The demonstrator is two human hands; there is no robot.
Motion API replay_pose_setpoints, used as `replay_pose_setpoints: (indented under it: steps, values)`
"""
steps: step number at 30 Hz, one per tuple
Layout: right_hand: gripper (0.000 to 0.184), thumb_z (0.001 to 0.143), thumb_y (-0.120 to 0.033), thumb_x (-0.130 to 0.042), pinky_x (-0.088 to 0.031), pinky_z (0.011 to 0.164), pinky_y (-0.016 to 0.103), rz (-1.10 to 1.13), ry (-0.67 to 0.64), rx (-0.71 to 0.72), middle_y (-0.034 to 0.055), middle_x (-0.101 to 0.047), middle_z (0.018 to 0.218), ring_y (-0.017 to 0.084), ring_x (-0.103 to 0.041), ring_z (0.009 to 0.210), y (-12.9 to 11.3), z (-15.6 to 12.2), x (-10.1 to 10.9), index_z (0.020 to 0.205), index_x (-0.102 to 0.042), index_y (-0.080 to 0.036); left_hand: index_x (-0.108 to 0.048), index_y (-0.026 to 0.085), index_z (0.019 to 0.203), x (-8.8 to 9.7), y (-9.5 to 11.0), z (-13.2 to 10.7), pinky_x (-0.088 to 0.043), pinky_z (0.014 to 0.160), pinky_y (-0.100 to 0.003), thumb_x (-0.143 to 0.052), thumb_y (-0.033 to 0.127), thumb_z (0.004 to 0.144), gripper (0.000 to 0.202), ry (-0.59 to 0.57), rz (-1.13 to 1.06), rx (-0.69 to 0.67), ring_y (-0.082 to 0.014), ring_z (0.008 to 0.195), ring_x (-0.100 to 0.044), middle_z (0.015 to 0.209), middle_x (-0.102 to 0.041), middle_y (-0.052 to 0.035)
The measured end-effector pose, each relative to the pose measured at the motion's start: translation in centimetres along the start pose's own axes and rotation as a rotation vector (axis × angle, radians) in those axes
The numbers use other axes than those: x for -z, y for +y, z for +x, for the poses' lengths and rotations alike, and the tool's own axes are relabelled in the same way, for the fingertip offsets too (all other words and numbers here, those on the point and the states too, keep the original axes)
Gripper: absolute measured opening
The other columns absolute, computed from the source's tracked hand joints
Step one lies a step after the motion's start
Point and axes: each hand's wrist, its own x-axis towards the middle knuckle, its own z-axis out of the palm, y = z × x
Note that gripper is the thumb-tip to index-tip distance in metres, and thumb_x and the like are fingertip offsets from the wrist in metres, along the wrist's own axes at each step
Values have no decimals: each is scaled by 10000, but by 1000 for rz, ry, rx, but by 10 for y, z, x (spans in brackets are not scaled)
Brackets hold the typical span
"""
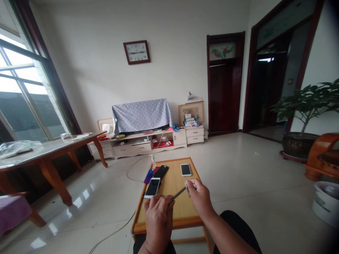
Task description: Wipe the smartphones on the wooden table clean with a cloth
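My left hand (pixel 158 215) is closed around a thin dark tool (pixel 177 194) whose tip points up and right toward my right hand. My right hand (pixel 199 197) pinches a small pale object (pixel 188 185) I cannot make out, right at the tool's tip. Both hands hover over the near part of a small wooden table (pixel 172 208). On it lie a white-edged phone (pixel 152 187) at the left, a black phone (pixel 161 171) and a blue one (pixel 149 175) behind it, and a white phone (pixel 185 169) at the far right.
A white cable (pixel 113 231) runs over the glossy floor left of the table. A long wooden table (pixel 45 151) stands at the left, a TV cabinet (pixel 148 141) by the far wall, a potted plant (pixel 302 141) and a white bucket (pixel 327 203) at the right.
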Motion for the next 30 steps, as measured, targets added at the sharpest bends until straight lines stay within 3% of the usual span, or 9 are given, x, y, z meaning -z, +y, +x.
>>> replay_pose_setpoints:
  steps: [7, 11, 15, 18, 24, 27, 30]
  values:
    - [387, 905, -606, -627, -467, 605, 260, 84, -84, -1, 5, -659, 683, 172, -592, 633, -4, -16, -12, 868, -710, -230, -664, 292, 1066, -4, 1, 3, -361, 857, -397, -576, 272, 968, 133, -62, -8, -3, -212, 926, -650, 926, -736, -13]
    - [458, 853, -659, -657, -447, 565, 265, 168, 23, -130, 16, -666, 684, 175, -583, 617, 9, 2, -5, 871, -719, -206, -661, 293, 1086, -6, -3, -1, -392, 877, -407, -586, 299, 965, 142, -31, -85, 64, -224, 954, -647, 952, -726, -23]
    - [525, 841, -688, -643, -460, 546, 265, 231, 116, -238, 40, -704, 749, 190, -629, 643, 30, 22, 7, 961, -730, -185, -662, 285, 1065, -13, -12, -5, -441, 859, -404, -589, 394, 961, 168, -3, -263, 257, -237, 940, -654, 966, -718, -26]
    - [527, 849, -683, -643, -463, 524, 264, 273, 77, -271, 45, -704, 736, 193, -638, 632, 35, 22, 10, 987, -739, -184, -657, 268, 1062, -19, -18, -5, -483, 843, -376, -601, 475, 940, 247, -14, -466, 440, -236, 936, -662, 976, -720, -25]
    - [611, 769, -684, -752, -563, 803, 378, 326, -81, -199, 119, -744, 1081, 293, -681, 1001, 25, 19, 14, 1123, -750, -187, -618, 253, 1109, -21, -18, -6, -506, 873, -320, -661, 566, 876, 393, -2, -845, 798, -221, 998, -646, 1011, -713, -14]
    - [595, 803, -680, -724, -559, 839, 402, 366, -183, -224, 114, -753, 1056, 294, -689, 994, 22, 19, 17, 1143, -741, -191, -618, 260, 1108, -18, -16, -7, -499, 848, -289, -672, 565, 869, 392, -16, -939, 867, -202, 993, -631, 1022, -700, -3]
    - [577, 823, -680, -703, -551, 851, 398, 422, -230, -260, 107, -752, 1043, 285, -689, 984, 20, 19, 20, 1139, -729, -198, -651, 239, 979, -16, -18, -6, -479, 730, -259, -674, 565, 858, 349, -107, -980, 853, -170, 841, -601, 881, -670, 13]
